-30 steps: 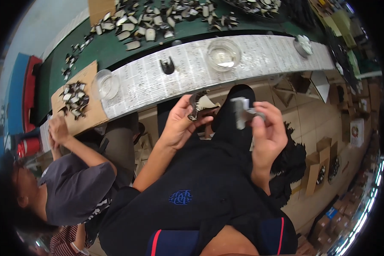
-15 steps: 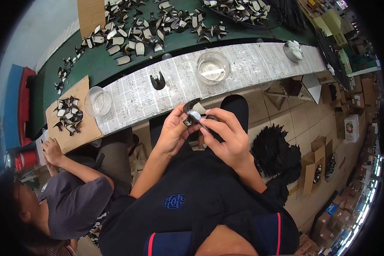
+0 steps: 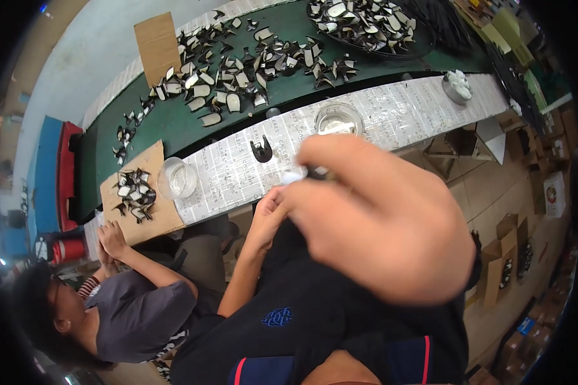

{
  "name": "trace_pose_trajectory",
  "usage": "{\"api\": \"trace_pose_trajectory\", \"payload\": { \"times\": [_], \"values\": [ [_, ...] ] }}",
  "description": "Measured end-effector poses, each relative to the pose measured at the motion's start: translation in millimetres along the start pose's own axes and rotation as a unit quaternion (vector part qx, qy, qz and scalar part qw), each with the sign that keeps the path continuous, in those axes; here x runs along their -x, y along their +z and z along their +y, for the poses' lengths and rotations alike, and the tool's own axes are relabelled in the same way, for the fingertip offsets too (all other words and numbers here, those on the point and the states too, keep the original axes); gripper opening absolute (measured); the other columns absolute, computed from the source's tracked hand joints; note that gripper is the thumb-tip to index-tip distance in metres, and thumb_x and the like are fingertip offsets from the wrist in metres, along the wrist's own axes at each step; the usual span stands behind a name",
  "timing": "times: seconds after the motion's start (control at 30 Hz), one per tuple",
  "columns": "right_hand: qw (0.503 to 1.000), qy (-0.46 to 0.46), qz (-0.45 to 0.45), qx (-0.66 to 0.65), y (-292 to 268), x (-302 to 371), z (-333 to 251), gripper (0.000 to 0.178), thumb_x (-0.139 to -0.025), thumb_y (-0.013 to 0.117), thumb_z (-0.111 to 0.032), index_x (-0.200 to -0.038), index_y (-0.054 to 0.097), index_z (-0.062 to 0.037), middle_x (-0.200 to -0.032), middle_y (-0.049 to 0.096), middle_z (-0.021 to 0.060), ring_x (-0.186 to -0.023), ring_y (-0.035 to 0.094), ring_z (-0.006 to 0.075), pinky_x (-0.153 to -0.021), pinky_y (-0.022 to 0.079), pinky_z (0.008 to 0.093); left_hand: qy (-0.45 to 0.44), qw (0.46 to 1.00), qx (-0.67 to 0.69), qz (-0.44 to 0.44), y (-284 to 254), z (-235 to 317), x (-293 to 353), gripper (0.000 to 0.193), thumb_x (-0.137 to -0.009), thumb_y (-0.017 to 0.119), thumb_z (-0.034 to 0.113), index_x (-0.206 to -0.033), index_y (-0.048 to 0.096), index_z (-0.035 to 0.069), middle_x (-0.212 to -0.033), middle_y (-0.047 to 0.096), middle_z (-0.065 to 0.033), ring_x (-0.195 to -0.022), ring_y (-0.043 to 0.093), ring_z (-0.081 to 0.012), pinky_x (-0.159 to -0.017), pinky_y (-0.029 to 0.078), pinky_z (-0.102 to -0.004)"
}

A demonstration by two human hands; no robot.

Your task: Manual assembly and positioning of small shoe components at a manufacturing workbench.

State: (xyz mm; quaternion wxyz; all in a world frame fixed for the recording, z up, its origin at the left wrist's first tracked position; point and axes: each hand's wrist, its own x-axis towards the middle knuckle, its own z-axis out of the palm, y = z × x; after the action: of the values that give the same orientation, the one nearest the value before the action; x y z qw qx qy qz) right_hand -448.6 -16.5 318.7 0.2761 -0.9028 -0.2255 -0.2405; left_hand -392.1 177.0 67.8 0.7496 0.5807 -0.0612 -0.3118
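My left hand [image 3: 268,218] is closed on a small glossy black piece that looks like a shoe heel [image 3: 318,172], mostly hidden by my other hand. A soft white wad [image 3: 293,176] shows between the two hands. My right hand [image 3: 379,218] is large, close and smeared by motion, so its fingers and grip cannot be made out. Just beyond the hands, a single black heel [image 3: 261,149] stands on the paper-covered ledge [image 3: 228,170]. Behind my right hand is a clear bowl of liquid [image 3: 340,117], partly covered.
Heels with cream faces [image 3: 233,102] lie scattered over the green table [image 3: 164,125], more in a round tray [image 3: 430,45]. A second clear bowl [image 3: 177,178] stands left, beside heels on cardboard [image 3: 160,157]. White wads fill a small bowl [image 3: 457,95]. A person [image 3: 138,301] sits close on my left.
My right hand has risen toward the camera and now covers much of the held heel. The view has shifted, moving the table lower and rightward. My left hand stays closed.
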Motion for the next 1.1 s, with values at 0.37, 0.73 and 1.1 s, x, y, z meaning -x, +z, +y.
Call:
{"api": "trace_pose_trajectory", "payload": {
  "times": [0.37,0.73,1.1],
  "values": [
    [0.997,0.024,-0.078,0.006,-0.6,-3.8,-1.7,0.021,-0.075,0.071,-0.016,-0.09,0.07,-0.0024,-0.096,0.065,0.0148,-0.082,0.064,0.0255,-0.067,0.053,0.0327,-0.034,0.988,0.138,-0.059,16.6,-13.6,-33.4,0.025,-0.101,0.057,0.017,-0.12,0.055,0.001,-0.105,0.068,-0.0111,-0.09,0.071,-0.0229,-0.08,0.056,-0.0321],
    [0.981,0.111,-0.15,0.048,-68.7,46.2,19.1,0.022,-0.08,0.069,-0.016,-0.097,0.072,-0.0019,-0.095,0.067,0.0132,-0.092,0.062,0.0226,-0.077,0.051,0.0354,0.046,0.998,-0.038,-0.007,25.6,35.6,-122.1,0.03,-0.099,0.06,0.017,-0.122,0.057,-0.002,-0.108,0.069,-0.0119,-0.096,0.071,-0.0261,-0.085,0.056,-0.0328],
    [0.922,0.326,-0.171,-0.116,34.6,238.6,78.6,0.013,-0.087,0.067,-0.014,-0.095,0.064,-0.0031,-0.093,0.059,0.0153,-0.087,0.063,0.0364,-0.077,0.052,0.0428,0.671,0.527,-0.498,0.155,161.5,247.6,-360.0,0.044,-0.092,0.068,0.023,-0.127,0.061,-0.003,-0.122,0.064,-0.0263,-0.115,0.062,-0.0397,-0.1,0.048,-0.0435]
  ]
}}
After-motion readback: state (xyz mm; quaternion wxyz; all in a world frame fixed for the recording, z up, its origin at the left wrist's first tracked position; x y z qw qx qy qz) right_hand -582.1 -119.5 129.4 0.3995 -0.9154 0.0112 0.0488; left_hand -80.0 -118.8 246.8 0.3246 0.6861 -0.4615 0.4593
